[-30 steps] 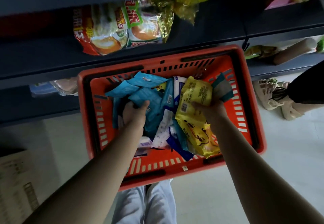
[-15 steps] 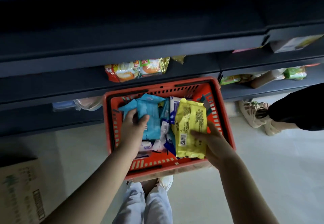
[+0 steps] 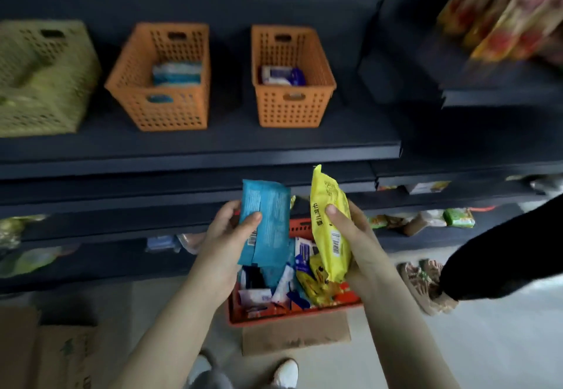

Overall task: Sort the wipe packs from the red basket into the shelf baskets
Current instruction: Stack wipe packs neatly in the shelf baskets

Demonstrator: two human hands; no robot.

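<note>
The left hand (image 3: 227,237) held a blue pack (image 3: 268,221) upright above the red basket (image 3: 292,317). Its thumb lay across the pack's front near the lower left, just above a barcode, and its fingers were curled behind, their tips showing at the left edge. The right hand (image 3: 355,242) gripped a yellow pack (image 3: 330,224) beside it. Its thumb pressed on the front about halfway up and the fingers wrapped round the right edge and back. The yellow pack stood on end with its top reaching a little higher than the blue one. The two packs were close but apart.

Below both hands, the red basket held a jumble of blue, white and yellow packs and sat on a flat piece of cardboard (image 3: 295,335) on the floor.

On the shelf (image 3: 198,144) above stood three baskets in a row: a green basket (image 3: 39,83) at the left, then a left orange basket (image 3: 158,108) and a right orange basket (image 3: 292,108). The left orange one held what seemed to be a pale blue and white pack, though the view was blurred. The right one held a white and dark blue pack.

At the right edge, another person's dark trouser leg (image 3: 502,254) and a shoe (image 3: 423,282) stood on the floor near the basket.
</note>
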